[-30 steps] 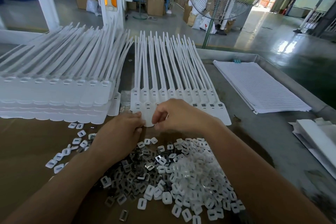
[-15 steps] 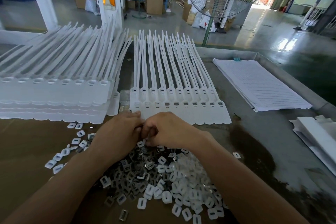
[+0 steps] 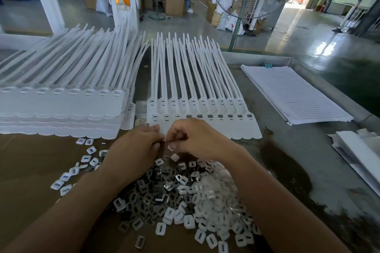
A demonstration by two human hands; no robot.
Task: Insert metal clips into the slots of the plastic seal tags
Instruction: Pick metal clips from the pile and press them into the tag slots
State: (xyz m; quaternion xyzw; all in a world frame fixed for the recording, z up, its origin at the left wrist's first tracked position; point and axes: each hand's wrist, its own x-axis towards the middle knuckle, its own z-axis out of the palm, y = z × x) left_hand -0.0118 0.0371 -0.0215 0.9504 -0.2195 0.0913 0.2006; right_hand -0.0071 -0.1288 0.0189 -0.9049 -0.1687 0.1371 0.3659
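A joined row of white plastic seal tags lies flat at the table's middle, slots facing up and straps pointing away. A heap of metal clips mixed with white plastic caps lies in front of it. My left hand pinches the near edge of the row's left end, fingers on top and thumb below. My right hand meets it fingertip to fingertip, curled and pinching a small piece that looks like a clip, mostly hidden by the fingers.
A tall stack of seal tag rows fills the left. A pile of lined paper sheets lies at the right, with white flat pieces at the far right edge. The table's raised metal rim runs behind. Loose caps are scattered at the left.
My right hand left the tag slots, dipped toward the heap, and now meets the left hand at the row's near edge. The left hand has barely shifted.
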